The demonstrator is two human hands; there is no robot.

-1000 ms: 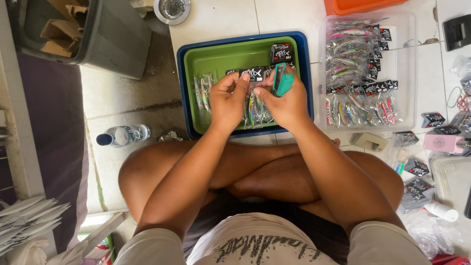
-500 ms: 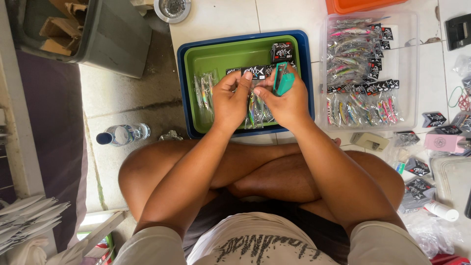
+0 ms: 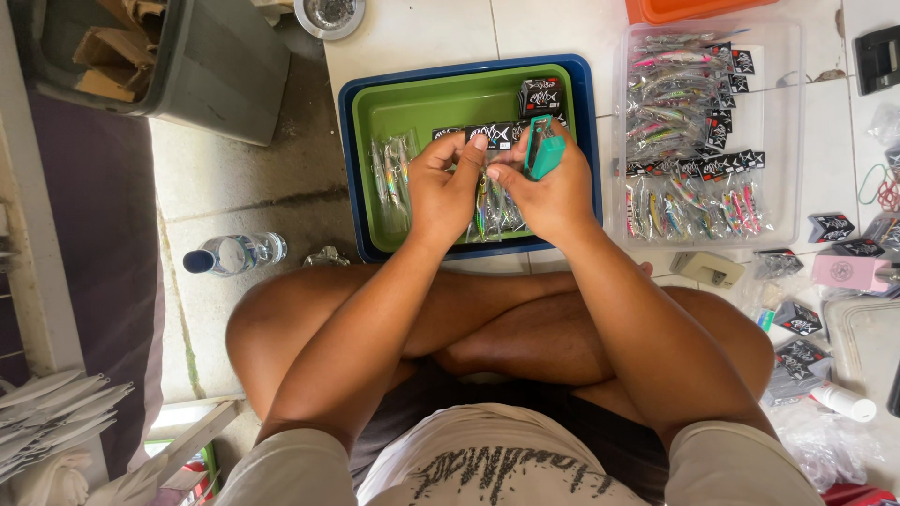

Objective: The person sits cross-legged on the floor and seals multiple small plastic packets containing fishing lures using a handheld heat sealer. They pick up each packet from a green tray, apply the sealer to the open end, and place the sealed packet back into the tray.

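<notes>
Both hands met over the green tray (image 3: 412,103), which sat inside a blue tray (image 3: 349,169). Left hand (image 3: 445,192) and right hand (image 3: 548,192) together pinched a clear lure packet with a black header card (image 3: 492,137), held just above the tray; the right also clasped a teal stapler (image 3: 542,150). More packed lures lay in the clear bin (image 3: 783,112) to the right, a water bottle (image 3: 234,254) on the floor to the left.

Our hands (image 3: 497,187) cover the bagged lure's (image 3: 489,201) body over the green tray (image 3: 422,103); orange bin (image 3: 694,9) cut off beyond it.
</notes>
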